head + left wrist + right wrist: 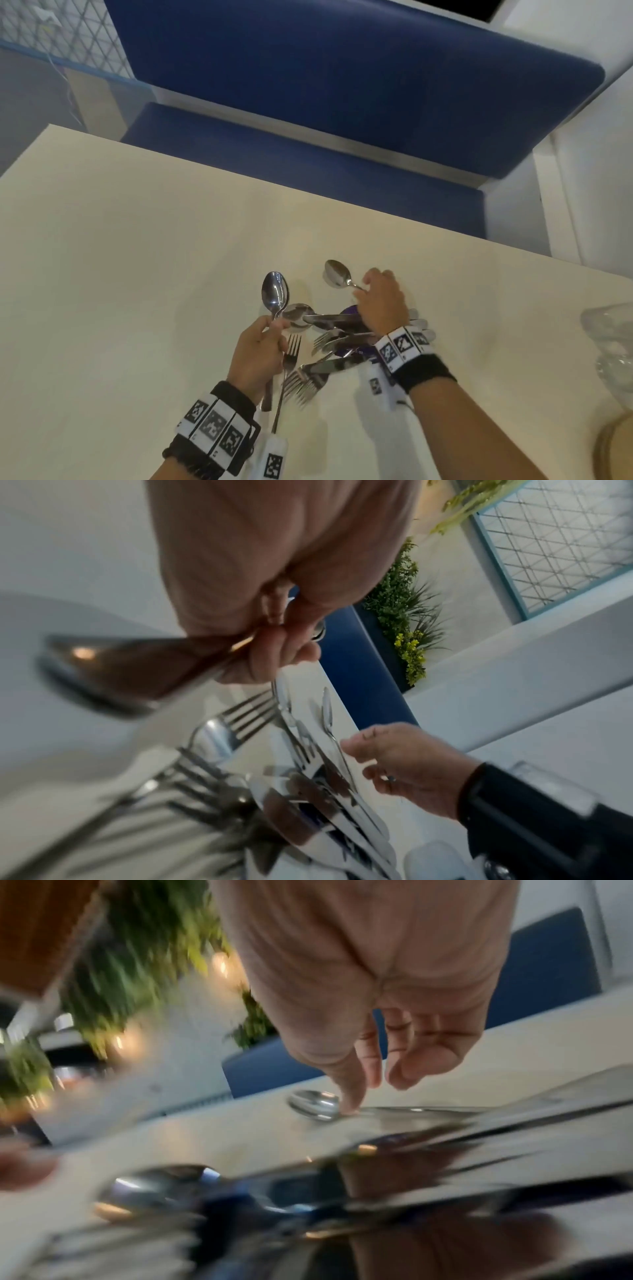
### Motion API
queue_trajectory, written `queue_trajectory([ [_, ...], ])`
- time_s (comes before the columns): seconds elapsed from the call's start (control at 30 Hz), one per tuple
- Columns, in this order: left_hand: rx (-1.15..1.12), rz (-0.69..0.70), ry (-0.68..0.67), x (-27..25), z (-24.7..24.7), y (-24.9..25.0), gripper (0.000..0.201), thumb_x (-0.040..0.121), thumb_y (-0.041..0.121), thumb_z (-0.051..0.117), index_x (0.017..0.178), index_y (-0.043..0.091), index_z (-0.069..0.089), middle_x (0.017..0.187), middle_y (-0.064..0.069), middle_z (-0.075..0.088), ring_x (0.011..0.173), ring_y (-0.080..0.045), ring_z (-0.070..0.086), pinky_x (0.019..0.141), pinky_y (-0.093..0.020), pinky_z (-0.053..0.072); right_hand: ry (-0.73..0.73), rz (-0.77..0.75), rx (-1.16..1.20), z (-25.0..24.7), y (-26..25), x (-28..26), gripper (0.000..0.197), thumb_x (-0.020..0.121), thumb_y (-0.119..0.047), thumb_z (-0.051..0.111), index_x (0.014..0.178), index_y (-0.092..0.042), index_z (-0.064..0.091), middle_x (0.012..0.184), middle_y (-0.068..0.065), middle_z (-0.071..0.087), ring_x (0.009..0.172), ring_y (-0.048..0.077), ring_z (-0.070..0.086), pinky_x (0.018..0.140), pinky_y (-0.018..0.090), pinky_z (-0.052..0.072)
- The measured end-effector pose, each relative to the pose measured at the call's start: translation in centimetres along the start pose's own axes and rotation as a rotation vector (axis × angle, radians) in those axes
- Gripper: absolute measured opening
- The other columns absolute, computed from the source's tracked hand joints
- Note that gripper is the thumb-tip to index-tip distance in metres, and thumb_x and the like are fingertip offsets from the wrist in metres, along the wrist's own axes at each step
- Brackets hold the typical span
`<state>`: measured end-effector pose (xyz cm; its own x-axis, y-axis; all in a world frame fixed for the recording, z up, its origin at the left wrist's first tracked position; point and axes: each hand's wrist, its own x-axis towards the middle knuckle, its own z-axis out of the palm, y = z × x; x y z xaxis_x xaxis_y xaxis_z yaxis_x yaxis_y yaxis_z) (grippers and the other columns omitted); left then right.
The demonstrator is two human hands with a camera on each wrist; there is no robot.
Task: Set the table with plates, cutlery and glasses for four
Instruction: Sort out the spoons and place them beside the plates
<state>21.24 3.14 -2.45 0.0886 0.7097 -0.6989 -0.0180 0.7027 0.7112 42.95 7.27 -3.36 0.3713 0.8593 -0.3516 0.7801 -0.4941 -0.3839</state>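
Note:
My left hand (270, 334) grips a spoon (275, 294) by its handle and holds it bowl-up over the cream table (137, 257). The left wrist view shows that handle (137, 664) running out of my fist. Just to the right lies a heap of forks, knives and spoons (329, 342), partly under my right wrist. My right hand (363, 286) reaches past the heap to a second spoon (337, 274) lying flat on the table. In the right wrist view the thumb tip (349, 1107) sits on that spoon's neck (315, 1104), the other fingers curled over the handle.
Clear glasses (613, 342) stand at the table's right edge, with a round tan rim (613, 442) below them. A purple item (349, 311) shows under the cutlery. A blue bench (342, 102) runs along the far side of the table.

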Motion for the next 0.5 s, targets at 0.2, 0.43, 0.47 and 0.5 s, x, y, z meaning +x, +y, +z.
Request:
queue_trajectory([
  [0.2, -0.045, -0.006, 0.052, 0.4, -2.0, 0.0, 0.027, 0.106, 0.017, 0.041, 0.106, 0.005, 0.066, 0.077, -0.010, 0.058, 0.057, -0.013, 0.047, 0.051, -0.026, 0.040, -0.108, -0.054, -0.148, 0.5, 2.0, 3.2, 0.006, 0.093, -0.017, 0.063, 0.093, -0.017, 0.057, 0.104, 0.003, 0.055, 0.081, 0.017, 0.057, 0.075, 0.034, 0.051],
  [0.43, -0.093, 0.031, 0.053, 1.0, -1.3, 0.9, 0.023, 0.104, 0.019, 0.047, 0.104, 0.002, 0.062, 0.069, -0.006, 0.061, 0.052, -0.012, 0.042, 0.050, -0.026, 0.037, -0.055, -0.259, -0.136, -0.6, -1.8, 2.0, 0.010, 0.100, -0.021, 0.053, 0.092, -0.021, 0.047, 0.086, -0.004, 0.056, 0.076, 0.020, 0.056, 0.067, 0.033, 0.048],
  [0.47, -0.110, 0.040, 0.054, 1.0, -1.1, 1.1, 0.022, 0.104, 0.019, 0.047, 0.104, 0.003, 0.062, 0.070, -0.006, 0.060, 0.052, -0.012, 0.041, 0.050, -0.026, 0.036, -0.013, -0.269, -0.004, -1.1, -2.7, 1.3, 0.010, 0.099, -0.023, 0.055, 0.091, -0.021, 0.050, 0.083, -0.005, 0.058, 0.074, 0.019, 0.057, 0.065, 0.030, 0.048],
  [0.5, -0.131, 0.049, 0.054, 1.1, -0.9, 1.2, 0.022, 0.104, 0.020, 0.048, 0.104, 0.004, 0.063, 0.072, -0.006, 0.060, 0.052, -0.012, 0.040, 0.050, -0.026, 0.036, -0.007, -0.263, 0.134, -1.6, -3.8, 0.3, 0.009, 0.098, -0.024, 0.058, 0.091, -0.021, 0.053, 0.083, -0.006, 0.060, 0.073, 0.016, 0.059, 0.062, 0.024, 0.048],
])
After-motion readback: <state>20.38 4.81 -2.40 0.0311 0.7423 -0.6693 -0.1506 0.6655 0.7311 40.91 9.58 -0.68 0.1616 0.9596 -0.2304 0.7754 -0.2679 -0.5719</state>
